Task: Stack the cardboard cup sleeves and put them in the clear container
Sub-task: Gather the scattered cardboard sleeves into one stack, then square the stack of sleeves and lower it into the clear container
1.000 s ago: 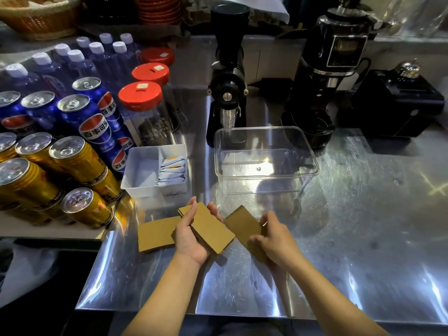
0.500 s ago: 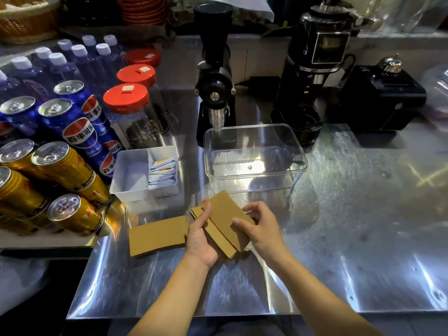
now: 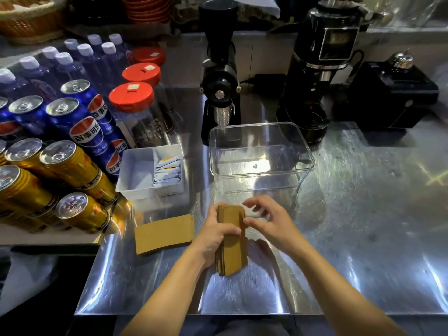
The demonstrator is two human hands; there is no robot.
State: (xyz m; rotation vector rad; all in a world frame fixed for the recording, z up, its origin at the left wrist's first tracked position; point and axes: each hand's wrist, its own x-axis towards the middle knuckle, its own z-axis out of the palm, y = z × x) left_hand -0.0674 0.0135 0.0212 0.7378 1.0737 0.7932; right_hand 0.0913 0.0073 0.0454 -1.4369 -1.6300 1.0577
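My left hand (image 3: 215, 236) grips a stack of brown cardboard cup sleeves (image 3: 232, 248), held on edge and tilted above the steel counter. My right hand (image 3: 269, 221) is just to the right of the stack, fingers spread, its thumb touching the stack's right side. One more flat sleeve (image 3: 164, 234) lies on the counter to the left of my left hand. The clear container (image 3: 303, 146) stands just beyond my hands; nothing shows inside it.
A white divided tray (image 3: 135, 170) with sachets sits left of the container. Gold and blue cans (image 3: 70, 163), water bottles and red-lidded jars (image 3: 132, 98) fill the left side. A black grinder (image 3: 219, 76), a coffee machine (image 3: 320, 69) and a black box stand at the back.
My right hand laid its sleeve onto those in my left hand, which then turned the stack on edge. My right hand has let go and its fingers have spread.
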